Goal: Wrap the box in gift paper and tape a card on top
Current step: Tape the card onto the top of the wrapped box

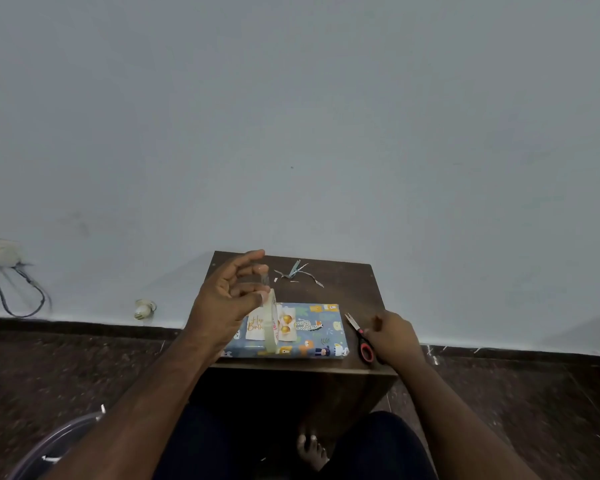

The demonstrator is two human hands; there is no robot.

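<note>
The box (321, 336), wrapped in blue animal-print gift paper, lies on a small brown table (357, 285). A white birthday card (255, 329) with gold balloons rests on its top, left of centre. My left hand (227, 299) hovers over the box's left end and pinches a short strip of clear tape (265, 281) between its fingertips. A tape roll (270, 327) stands edge-on over the card just below those fingers. My right hand (394, 337) grips the red-handled scissors (360, 336) on the table right of the box, blades slightly apart.
Thin paper scraps (297, 273) lie on the table's far side near the grey wall. A wall socket with cables (0, 252) is at the left. A clear round container (59, 441) sits on the dark floor at bottom left. A bare foot (312, 452) shows under the table.
</note>
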